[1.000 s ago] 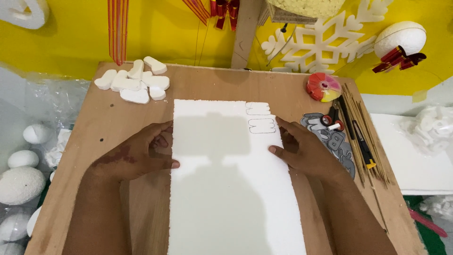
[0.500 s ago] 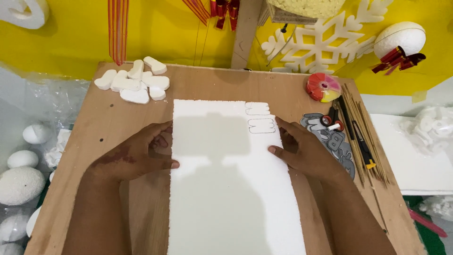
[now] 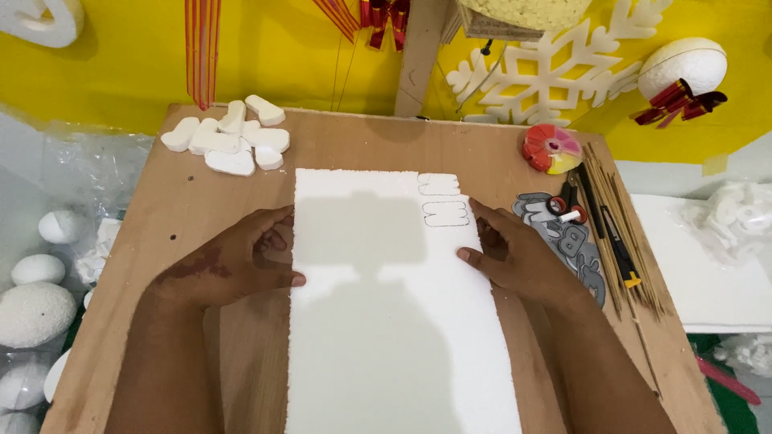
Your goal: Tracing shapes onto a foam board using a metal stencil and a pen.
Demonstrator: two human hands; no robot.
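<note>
Two hands steady a white foam sheet on a brown board.

The foam sheet (image 3: 386, 321) lies flat mid-board (image 3: 338, 141), running toward 6 o'clock. The left hand (image 3: 237, 261) rests at its 9 o'clock edge, fingers loose, thumb tip on the foam. The right hand (image 3: 515, 257) presses the 3 o'clock edge, gripping nothing, just below outlined shapes (image 3: 445, 213). Cut foam pieces (image 3: 229, 141) sit at 11 o'clock; thin wooden sticks (image 3: 623, 233) lie at 3 o'clock.

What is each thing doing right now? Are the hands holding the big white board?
foam sheet: flat on the board, two shapes outlined near its top right.
left hand: open, resting on the sheet's left edge.
right hand: open, fingers on the right edge.
cut foam pieces: piled loose.
sticks: lying bundled.
</note>
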